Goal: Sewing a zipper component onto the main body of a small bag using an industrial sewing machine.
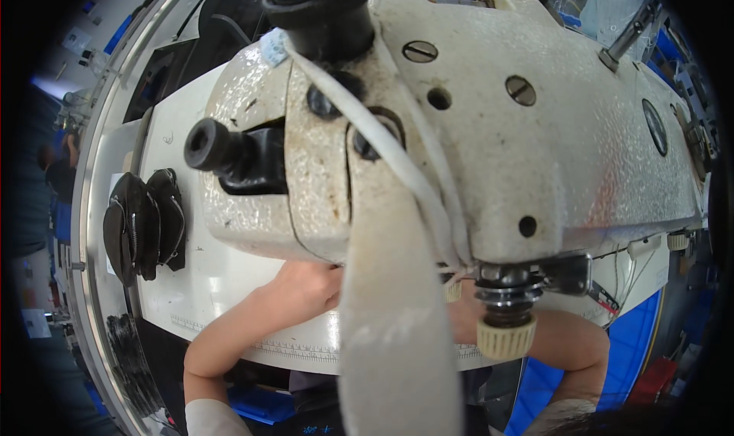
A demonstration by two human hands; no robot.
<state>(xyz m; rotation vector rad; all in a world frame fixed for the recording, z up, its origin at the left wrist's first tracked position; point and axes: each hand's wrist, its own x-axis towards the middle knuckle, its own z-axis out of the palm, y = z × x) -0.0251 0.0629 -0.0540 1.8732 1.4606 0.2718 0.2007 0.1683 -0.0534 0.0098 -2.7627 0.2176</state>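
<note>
A worn cream sewing machine (489,145) fills the middle of the head view and hides much of what lies beneath it. My left hand (310,287) rests at the machine's lower edge, fingers curled in; whatever they hold is out of sight under the machine. Most of my right hand (463,314) is covered by a broad pale strip (401,321) hanging in front and by the tension knob (505,337); its fingers do not show. A white cord (382,142) loops over the machine's head.
Black zippered pouches (145,226) stand on the white table (218,283) at the left. A ruler tape (287,350) runs along the near edge. Red-handled snips (605,300) lie at the right. Bundled black strips (131,367) hang beyond the table's left edge. Another person (61,168) is far left.
</note>
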